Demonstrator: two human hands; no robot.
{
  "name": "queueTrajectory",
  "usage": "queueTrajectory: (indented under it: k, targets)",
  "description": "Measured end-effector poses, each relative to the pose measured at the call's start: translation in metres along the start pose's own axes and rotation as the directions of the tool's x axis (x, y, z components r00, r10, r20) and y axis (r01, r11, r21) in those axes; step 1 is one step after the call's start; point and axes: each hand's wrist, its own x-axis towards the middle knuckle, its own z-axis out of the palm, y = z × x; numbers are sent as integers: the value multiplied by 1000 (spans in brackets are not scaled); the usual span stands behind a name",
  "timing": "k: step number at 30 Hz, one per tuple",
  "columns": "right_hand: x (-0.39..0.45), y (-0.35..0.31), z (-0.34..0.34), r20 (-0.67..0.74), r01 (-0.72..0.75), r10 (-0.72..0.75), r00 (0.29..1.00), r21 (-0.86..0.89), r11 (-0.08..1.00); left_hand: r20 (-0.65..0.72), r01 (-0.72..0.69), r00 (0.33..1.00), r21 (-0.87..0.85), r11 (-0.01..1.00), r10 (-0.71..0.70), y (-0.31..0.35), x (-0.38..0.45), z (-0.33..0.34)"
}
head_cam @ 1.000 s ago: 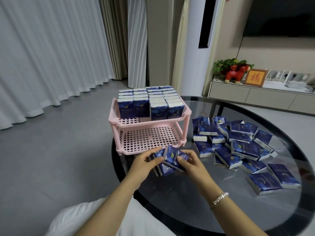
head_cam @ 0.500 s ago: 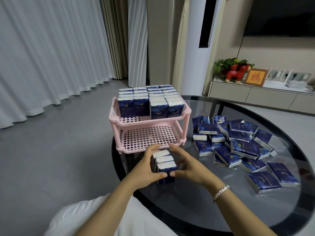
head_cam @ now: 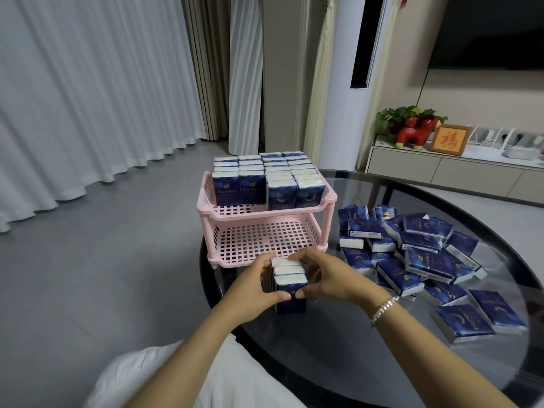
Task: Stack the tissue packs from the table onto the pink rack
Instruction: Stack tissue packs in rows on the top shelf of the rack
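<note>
A pink two-tier rack (head_cam: 309, 244) stands at the left edge of a round glass table (head_cam: 353, 363). Its top tier is packed with several upright blue tissue packs (head_cam: 266, 179); the lower tier is bare. Just in front of the rack, a small upright bundle of blue tissue packs (head_cam: 290, 285) stands on the glass. My left hand (head_cam: 253, 293) grips its left side and my right hand (head_cam: 326, 275) grips its right side, thumbs meeting on the near face. A loose heap of tissue packs (head_cam: 426, 257) lies to the right.
Grey floor and white curtains lie to the left. A low cabinet (head_cam: 441, 172) with a plant, a red figurine and a framed picture stands behind the table. My white-clad lap is at the bottom of the view.
The packs, jumbled between my hands a second ago, are now squared up into a neat upright bundle. Both hands hold it slightly closer to the rack's lower tier.
</note>
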Motion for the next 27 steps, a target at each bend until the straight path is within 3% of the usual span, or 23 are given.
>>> queueTrajectory:
  k: [8, 14, 20, 27]
  targets:
    - [7, -61, -43, -101, 163, -169, 981, -61, 985, -133, -169, 978, -82, 982, 158, 45, 2, -60]
    - [43, -105, -66, -151, 274, -301, 942, -176, 946, -212, -163, 967, -94, 982, 140, 70, 15, -114]
    - [95, -113, -79, -158, 254, -304, 939, -277, 927, -236, -112, 967, -49, 993, 97, 74, 48, -146]
    - [119, -100, -79, -138, 170, -222, 965, -313, 934, -227, -59, 972, 5, 998, 58, 57, 81, -134]
